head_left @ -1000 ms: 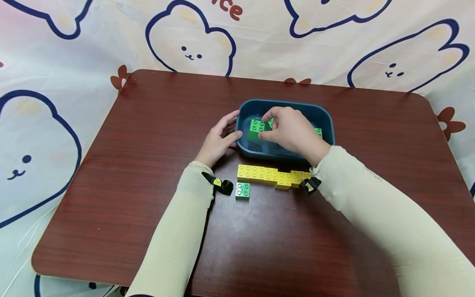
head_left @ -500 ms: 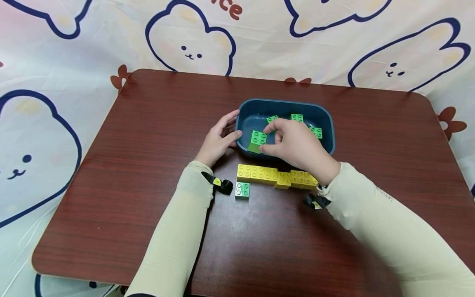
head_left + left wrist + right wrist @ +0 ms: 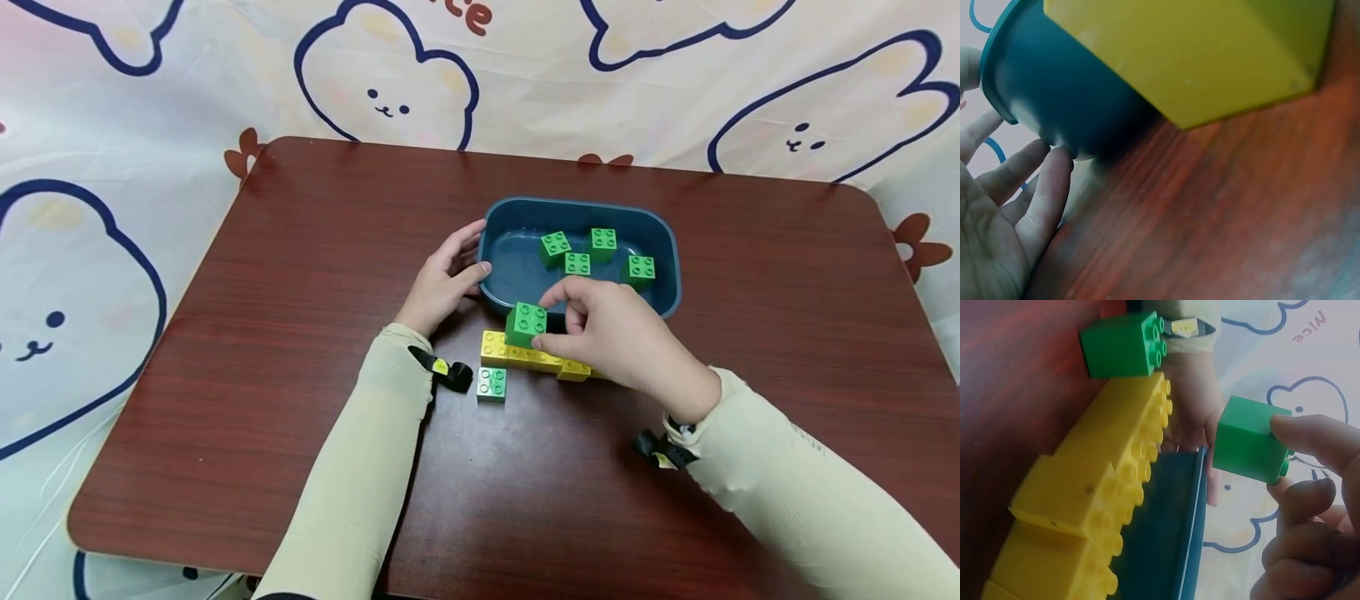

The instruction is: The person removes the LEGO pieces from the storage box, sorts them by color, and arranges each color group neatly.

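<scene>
My right hand (image 3: 618, 333) pinches a green building block (image 3: 525, 325) between thumb and index finger, above the yellow row. The right wrist view shows that block (image 3: 1250, 440) at the fingertips, its studs toward the palm. My left hand (image 3: 444, 279) rests against the left end of a dark blue bin (image 3: 510, 250), fingers spread and tips touching its wall. In the left wrist view the fingertips meet the bin (image 3: 1066, 81). A row of joined yellow blocks (image 3: 493, 348) lies in front of the bin. One loose green block (image 3: 491, 384) stands before the row's left end.
Inside the bin lie several green blocks (image 3: 602, 243). The bin's near wall stands close behind the yellow row. All this rests on a brown wooden table (image 3: 315, 250). A printed cloth (image 3: 540, 75) hangs behind the table.
My right hand has lifted the green block out of the bin and brought it toward me, over the yellow row. The left hand has stayed at the bin's end.
</scene>
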A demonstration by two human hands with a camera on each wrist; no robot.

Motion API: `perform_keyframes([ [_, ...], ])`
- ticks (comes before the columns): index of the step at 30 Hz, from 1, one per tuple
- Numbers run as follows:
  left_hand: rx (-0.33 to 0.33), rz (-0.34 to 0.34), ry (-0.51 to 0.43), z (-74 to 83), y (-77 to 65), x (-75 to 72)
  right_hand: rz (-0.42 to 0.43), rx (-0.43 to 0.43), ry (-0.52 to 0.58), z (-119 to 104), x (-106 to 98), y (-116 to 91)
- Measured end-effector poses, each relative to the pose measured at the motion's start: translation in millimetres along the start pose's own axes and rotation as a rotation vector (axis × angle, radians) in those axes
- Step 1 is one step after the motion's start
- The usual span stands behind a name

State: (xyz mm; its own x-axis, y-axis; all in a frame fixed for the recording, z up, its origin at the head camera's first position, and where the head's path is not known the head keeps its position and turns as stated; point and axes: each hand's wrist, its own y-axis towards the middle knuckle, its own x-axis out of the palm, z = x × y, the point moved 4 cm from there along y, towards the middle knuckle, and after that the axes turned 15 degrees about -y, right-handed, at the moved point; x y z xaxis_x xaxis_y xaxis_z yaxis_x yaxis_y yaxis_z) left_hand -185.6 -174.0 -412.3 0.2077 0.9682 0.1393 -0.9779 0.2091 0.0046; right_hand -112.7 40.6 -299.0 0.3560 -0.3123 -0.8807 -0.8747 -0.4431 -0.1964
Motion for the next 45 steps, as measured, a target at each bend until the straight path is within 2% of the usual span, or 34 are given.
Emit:
perform_keyframes([
  [7, -0.002, -0.001, -0.014, 0.3, 0.0, 0.2, 0.031, -0.048, -0.038, -4, 14, -16],
  [13, -0.024, 0.001, -0.019, 0.3, 0.9, -0.3, 0.050, -0.051, -0.064, -1, 27, -25],
  [20, -0.040, 0.003, -0.005, 27.4, -13.0, 10.3, 0.058, -0.037, -0.093, 1, 40, -31],
  [31, -0.045, 0.005, -0.005, 29.3, -13.7, 12.6, 0.078, -0.046, -0.206, 1, 57, -32],
  [39, -0.048, 0.011, -0.009, 27.6, -13.1, 12.2, 0.055, -0.050, -0.247, 0, 63, -30],
  [45, -0.046, 0.011, -0.005, 28.7, -13.0, 12.8, 0.069, -0.063, -0.267, 1, 67, -29],
])
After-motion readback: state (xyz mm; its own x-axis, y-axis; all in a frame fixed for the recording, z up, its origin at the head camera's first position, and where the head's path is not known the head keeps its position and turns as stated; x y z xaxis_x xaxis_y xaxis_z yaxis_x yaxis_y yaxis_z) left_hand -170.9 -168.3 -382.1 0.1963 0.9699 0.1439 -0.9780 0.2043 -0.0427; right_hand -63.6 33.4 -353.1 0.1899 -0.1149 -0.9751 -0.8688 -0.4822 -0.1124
